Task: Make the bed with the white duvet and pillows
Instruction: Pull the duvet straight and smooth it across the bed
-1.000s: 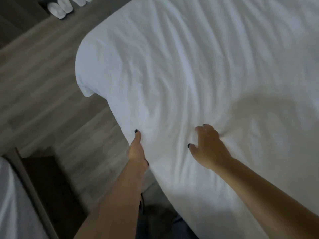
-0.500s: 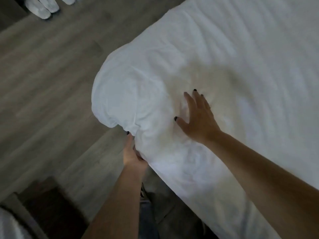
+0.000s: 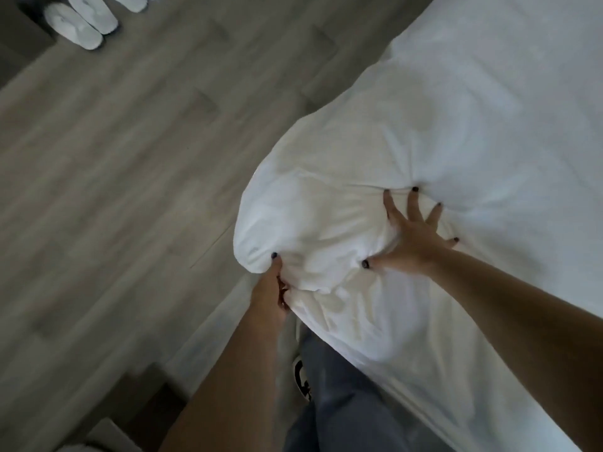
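A grey wood-plank floor [image 3: 124, 177] filled the room from nine to twelve o'clock, with white slippers [image 3: 81, 22] at eleven. The rumpled white fabric duvet [image 3: 440, 132] covered the bed from one to five o'clock, its bunched corner at centre. The left hand [image 3: 269, 290] pinched that corner's underside; the right hand [image 3: 412, 238] pressed on top, fingers spread flat. Grey-trousered legs [image 3: 339, 402] stood at six.

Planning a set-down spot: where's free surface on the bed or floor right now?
Free: the flat white duvet beyond the right hand, and the grey wood-plank floor between the bed corner and the white slippers. Crowded: the bunched corner, where the left hand grips the edge and the right presses.
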A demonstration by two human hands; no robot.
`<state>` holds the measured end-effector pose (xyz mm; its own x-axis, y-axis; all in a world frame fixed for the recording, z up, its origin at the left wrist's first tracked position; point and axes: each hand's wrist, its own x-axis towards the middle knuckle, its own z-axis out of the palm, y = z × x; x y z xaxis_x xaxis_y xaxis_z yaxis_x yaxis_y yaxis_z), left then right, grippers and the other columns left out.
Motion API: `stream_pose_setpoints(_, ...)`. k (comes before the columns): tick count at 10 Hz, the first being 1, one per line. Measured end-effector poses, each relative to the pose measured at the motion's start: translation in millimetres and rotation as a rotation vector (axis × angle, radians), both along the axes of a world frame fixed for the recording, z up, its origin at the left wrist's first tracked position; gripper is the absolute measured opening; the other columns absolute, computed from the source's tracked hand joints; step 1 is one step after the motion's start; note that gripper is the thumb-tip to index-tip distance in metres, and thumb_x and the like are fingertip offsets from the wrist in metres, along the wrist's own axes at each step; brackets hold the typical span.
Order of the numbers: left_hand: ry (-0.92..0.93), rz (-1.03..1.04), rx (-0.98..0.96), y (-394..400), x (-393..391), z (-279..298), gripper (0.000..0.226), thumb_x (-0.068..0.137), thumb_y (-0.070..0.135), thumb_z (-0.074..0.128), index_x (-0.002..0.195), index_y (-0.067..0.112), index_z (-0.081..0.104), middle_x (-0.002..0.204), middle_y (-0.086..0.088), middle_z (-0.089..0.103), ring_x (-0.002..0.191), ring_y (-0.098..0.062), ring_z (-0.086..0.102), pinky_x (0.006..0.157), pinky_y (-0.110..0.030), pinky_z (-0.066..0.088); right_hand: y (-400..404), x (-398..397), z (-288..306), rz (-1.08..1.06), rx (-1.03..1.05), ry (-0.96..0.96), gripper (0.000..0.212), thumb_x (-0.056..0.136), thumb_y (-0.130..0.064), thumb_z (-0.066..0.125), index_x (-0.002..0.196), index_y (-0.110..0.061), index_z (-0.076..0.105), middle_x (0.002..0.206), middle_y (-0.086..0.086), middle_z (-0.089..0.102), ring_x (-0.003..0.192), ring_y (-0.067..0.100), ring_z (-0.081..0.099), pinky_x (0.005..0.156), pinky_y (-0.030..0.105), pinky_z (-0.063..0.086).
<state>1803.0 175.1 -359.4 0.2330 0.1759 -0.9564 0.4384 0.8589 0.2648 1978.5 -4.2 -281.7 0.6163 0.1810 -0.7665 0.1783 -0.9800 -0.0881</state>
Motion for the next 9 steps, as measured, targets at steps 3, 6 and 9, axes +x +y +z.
stream_pose_setpoints(3, 0.446, -0.312, 0.421, 67.9, 41.3, 37.2, 0.038, 0.098, 0.028, 0.05, 0.122, 0.001, 0.062, 0.088, -0.003, 0.054, 0.086, -0.021, 0.05, 0.084, -0.034, 0.044, 7.6, 1.7, 18.3, -0.026, -0.039, 0.103, 0.132, 0.056, -0.087, 0.06, 0.139, -0.047, -0.035, 0.148, -0.003, -0.046, 0.139, 0.043, -0.031, 0.104, 0.076, 0.009)
stream_pose_setpoints(6, 0.005, -0.714, 0.626, 188.1, 162.6, 198.0, 0.008, 0.079, 0.021, 0.07, 0.085, 0.024, 0.066, 0.095, -0.006, 0.072, 0.094, -0.024, 0.069, 0.087, -0.04, 0.053, 117.2, 79.3, 137.8, -0.346, 0.33, -0.016, 0.069, 0.094, -0.05, 0.052, 0.149, -0.012, 0.034, 0.158, 0.011, 0.025, 0.142, 0.025, 0.03, 0.113, 0.033, 0.024)
stream_pose_setpoints(9, -0.462, -1.171, 0.817, 298.7, 315.7, 322.4, 0.009, 0.087, 0.022, 0.067, 0.094, 0.027, 0.063, 0.094, 0.008, 0.067, 0.09, -0.011, 0.063, 0.08, -0.024, 0.048, 259.2, 197.0, 283.9, -0.214, 0.422, -0.198, 0.054, 0.098, -0.038, 0.052, 0.145, -0.017, 0.038, 0.147, 0.007, 0.041, 0.13, 0.023, 0.044, 0.103, 0.029, 0.037)
